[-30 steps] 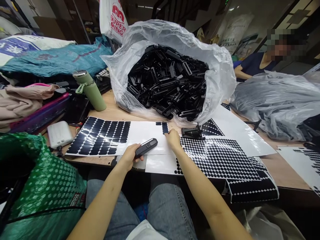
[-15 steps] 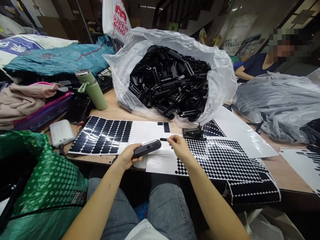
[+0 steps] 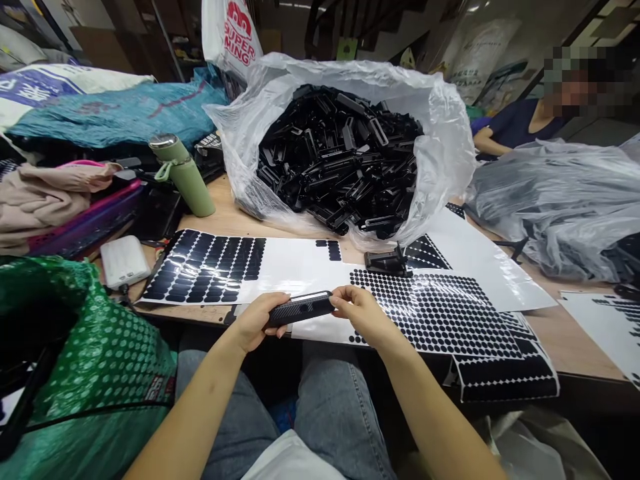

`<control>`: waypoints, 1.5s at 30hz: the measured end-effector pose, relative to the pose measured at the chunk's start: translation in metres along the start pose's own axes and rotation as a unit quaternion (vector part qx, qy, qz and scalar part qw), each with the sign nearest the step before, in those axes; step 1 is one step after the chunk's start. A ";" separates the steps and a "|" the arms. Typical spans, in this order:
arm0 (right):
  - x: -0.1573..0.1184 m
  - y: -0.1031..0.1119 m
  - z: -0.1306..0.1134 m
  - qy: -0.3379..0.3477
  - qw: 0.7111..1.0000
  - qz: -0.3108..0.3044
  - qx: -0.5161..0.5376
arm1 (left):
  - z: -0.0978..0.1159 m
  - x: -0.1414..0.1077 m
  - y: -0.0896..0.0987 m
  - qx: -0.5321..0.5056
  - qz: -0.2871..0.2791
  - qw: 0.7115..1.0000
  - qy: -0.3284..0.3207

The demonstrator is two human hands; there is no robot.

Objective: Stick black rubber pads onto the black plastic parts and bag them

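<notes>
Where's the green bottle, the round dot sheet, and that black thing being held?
Green bottle (image 3: pixel 191 187): head view, middle of its body.
Round dot sheet (image 3: pixel 445 312): head view, middle of its dotted area.
Held black thing (image 3: pixel 301 311): head view, middle of its long side.

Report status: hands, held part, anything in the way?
Left hand gripping the black part by one end. Right hand at its other end, grip unclear. Sheets just beyond; no obstruction seen.

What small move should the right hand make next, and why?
Probably the right hand should press gently along the pale strip on the black part, because its fingers are at the part's right end, while the left hand grips the other end.
</notes>
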State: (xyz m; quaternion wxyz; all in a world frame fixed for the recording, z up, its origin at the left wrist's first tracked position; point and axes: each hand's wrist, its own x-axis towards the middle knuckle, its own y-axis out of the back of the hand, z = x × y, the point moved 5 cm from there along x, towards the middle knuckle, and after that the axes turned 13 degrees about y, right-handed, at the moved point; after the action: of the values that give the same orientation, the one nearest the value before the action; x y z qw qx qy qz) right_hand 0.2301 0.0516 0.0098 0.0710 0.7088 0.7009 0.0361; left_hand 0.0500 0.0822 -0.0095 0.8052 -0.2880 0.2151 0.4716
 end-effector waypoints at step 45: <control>-0.022 -0.258 -0.106 0.417 0.866 -0.217 -0.173 | -0.013 -0.294 0.163 0.401 0.740 0.537 0.057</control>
State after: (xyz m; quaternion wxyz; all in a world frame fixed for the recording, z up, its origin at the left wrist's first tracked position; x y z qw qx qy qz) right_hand -0.0412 0.0368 0.0769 -0.1004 0.4339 0.7840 0.4324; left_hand -0.2309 -0.0497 0.1199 0.1873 0.3004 0.5639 0.7461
